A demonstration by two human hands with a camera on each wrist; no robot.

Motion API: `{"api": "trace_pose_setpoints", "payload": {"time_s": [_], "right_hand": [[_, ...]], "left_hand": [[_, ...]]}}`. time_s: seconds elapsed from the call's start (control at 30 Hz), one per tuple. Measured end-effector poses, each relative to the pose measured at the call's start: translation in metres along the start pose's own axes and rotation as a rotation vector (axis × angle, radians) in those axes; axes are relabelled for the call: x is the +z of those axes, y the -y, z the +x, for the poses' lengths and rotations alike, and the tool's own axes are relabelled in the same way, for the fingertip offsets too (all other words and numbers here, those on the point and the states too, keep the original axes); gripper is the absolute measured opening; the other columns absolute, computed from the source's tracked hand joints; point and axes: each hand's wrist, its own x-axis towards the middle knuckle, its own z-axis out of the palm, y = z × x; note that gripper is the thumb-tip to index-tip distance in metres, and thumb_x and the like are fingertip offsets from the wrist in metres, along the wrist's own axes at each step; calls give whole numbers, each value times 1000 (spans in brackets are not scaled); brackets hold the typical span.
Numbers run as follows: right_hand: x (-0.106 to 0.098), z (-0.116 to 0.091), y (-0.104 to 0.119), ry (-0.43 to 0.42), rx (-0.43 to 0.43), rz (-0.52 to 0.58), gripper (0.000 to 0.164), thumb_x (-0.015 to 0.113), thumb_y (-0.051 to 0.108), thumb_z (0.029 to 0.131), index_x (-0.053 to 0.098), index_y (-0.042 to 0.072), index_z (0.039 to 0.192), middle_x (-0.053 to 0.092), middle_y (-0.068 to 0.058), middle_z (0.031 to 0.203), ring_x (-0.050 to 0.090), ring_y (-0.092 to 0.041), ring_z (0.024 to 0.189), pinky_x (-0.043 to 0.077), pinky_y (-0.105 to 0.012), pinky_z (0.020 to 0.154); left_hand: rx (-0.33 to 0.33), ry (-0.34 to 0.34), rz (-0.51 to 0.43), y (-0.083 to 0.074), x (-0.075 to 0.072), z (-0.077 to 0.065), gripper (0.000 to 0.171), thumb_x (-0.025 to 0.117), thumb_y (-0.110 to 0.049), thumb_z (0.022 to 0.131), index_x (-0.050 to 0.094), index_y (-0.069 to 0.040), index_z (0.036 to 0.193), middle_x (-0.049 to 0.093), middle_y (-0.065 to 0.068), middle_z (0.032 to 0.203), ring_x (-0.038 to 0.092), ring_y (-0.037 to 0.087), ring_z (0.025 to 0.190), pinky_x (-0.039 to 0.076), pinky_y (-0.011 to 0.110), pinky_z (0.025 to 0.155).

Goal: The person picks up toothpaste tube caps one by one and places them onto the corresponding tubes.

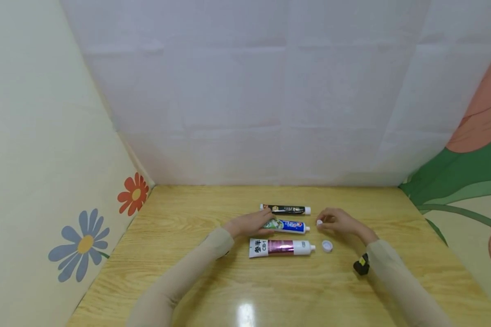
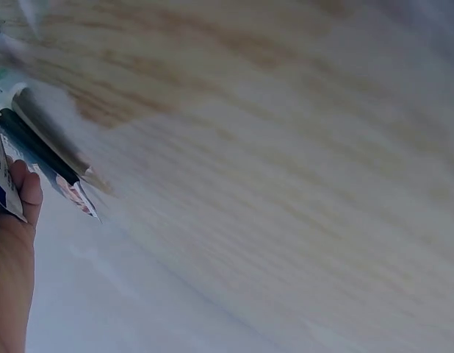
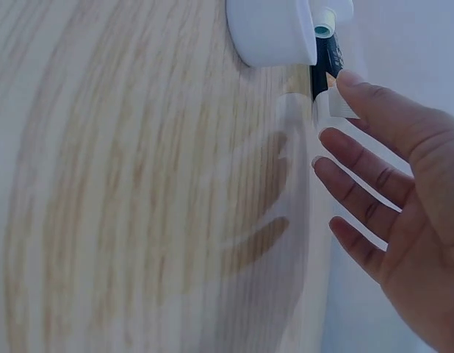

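Note:
My left hand holds the crimped end of a blue and green toothpaste tube, whose bare nozzle points right. In the left wrist view, the fingers curl at the edge of that tube. My right hand pinches a small white cap between thumb and forefinger, just right of the nozzle. The other fingers are spread in the right wrist view. Nearer to me lies a maroon and white toothpaste tube without its cap. A larger white cap sits beside its nozzle.
Behind the blue tube lies a black toothpaste tube with its white cap on. A small black object with a yellow label is by the right sleeve. The wooden table meets a white sheet at the back.

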Motion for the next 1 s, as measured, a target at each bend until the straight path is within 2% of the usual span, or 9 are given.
{"api": "trace_pose_setpoints", "payload": {"time_s": [0.13,0.27,0.6,0.8,1.0], "right_hand": [[-1,1,1,-9,-16,-13,22,67,24,85,65,7,100,63,0,92,58,-14,87,50,-38,83],[-1,1,3,-39,-25,-25,21,66,23,86,66,7,99,65,0,91,58,-14,86,50,-40,84],[-2,0,4,-91,42,-23,20,67,22,86,67,9,101,66,1,93,59,-17,90,48,-43,85],[-4,-2,7,-128,12,-30,22,68,20,85,67,5,102,66,0,92,60,-17,88,49,-40,82],[-4,-5,8,-156,22,-32,26,68,19,84,66,6,106,66,0,94,58,-16,88,48,-41,82]], "left_hand": [[-15,-3,-4,-1,-2,-1,59,38,-53,94,39,-9,135,47,4,123,49,13,109,42,26,99],[-6,-43,-24,-1,-5,-1,57,39,-51,95,41,-9,132,47,3,122,49,12,108,43,25,98],[8,-112,-40,0,-7,-1,52,40,-48,95,44,-9,129,48,2,118,49,11,104,43,22,96],[0,-123,-38,-2,-12,-2,50,42,-45,96,44,-8,130,49,3,120,50,11,105,43,22,97],[3,-151,-44,-1,-12,-5,48,45,-41,96,44,-9,130,50,3,122,49,12,110,41,23,100]]}}
